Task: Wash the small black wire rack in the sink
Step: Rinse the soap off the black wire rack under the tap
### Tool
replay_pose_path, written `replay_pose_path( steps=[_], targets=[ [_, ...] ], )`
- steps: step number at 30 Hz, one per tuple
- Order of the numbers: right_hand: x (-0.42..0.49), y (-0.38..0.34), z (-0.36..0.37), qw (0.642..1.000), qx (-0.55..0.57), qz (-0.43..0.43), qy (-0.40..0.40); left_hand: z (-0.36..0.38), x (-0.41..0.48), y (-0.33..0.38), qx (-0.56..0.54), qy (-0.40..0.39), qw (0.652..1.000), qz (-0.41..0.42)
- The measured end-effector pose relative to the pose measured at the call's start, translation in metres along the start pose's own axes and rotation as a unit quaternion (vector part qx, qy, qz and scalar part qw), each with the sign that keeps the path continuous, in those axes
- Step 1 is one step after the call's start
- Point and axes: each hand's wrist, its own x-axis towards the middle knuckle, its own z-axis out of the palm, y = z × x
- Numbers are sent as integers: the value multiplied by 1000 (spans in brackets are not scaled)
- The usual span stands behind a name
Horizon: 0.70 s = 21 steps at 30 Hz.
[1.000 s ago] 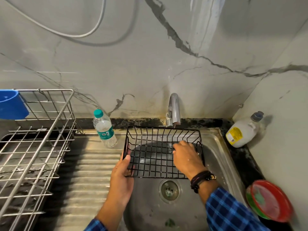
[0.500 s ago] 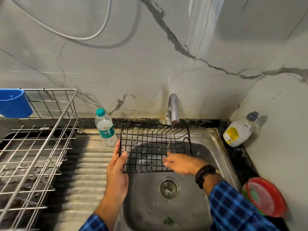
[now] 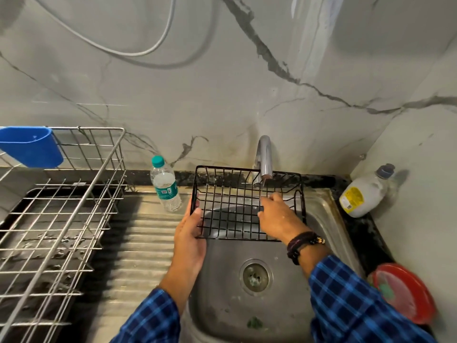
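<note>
- The marbled grey wall (image 3: 222, 95) rises behind the sink (image 3: 217, 288), and a white hose (image 3: 148, 48) loops across it high above the sink.
- A big steel dish rack (image 3: 61, 214) stands well to the left of the sink.
- The ribbed draining board (image 3: 138, 243) lies between that rack and the sink, joined to the sink's left edge.
- The black wire rack (image 3: 237, 201) is held over the far half of the sink, open side toward the camera. Its back edge is just under the faucet.
- The left hand (image 3: 189, 233) grips the rack's near left corner at the sink's left edge, thumb over the side wires and fingers behind them.
- The right hand (image 3: 277, 216) is inside the rack above the sink, fingers curled onto the wires below the spout. A dark band (image 3: 303, 243) circles its wrist.
- A red plate (image 3: 405, 293) sits on the dark counter at the sink's near right.
- A white bottle (image 3: 363, 194) leans in the corner beyond the sink's right rim.
- A blue cup (image 3: 32, 147) hangs on the dish rack, far left of the sink.
- A clear water bottle (image 3: 165, 186) with a teal cap stands upright just left of the sink's far corner.
- The chrome faucet (image 3: 264, 157) rises behind the sink's back rim.
- The drain (image 3: 255, 276) sits in the sink floor, nearer the camera than the rack.
</note>
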Motion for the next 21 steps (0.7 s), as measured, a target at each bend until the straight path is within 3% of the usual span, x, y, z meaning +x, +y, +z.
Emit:
replay_pose_path(
  steps=[5,8,13,15,18,19,21],
  targets=[
    [-6,-2,-2,997,-66,16,27,-4,3,2,-15,-3,1000,-6],
    [-6,-4,-3,990,-126,20,-63,-9,3,6,1,-6,1000,-6],
    [2,-6,-16,967,-131,-63,-209,-14,-6,12,14,8,1000,-2],
    [7,-2,-14,980,-58,-81,-170,-18,-6,11,1,16,1000,2],
    [13,-2,-2,997,0,-78,19,-19,-9,8,-12,20,1000,2],
    [13,-6,2,997,-20,-65,41,-18,-9,6,-12,19,1000,3],
    [8,-17,9,997,-74,-27,-19,-14,-11,1,-12,18,1000,2]
  ],
)
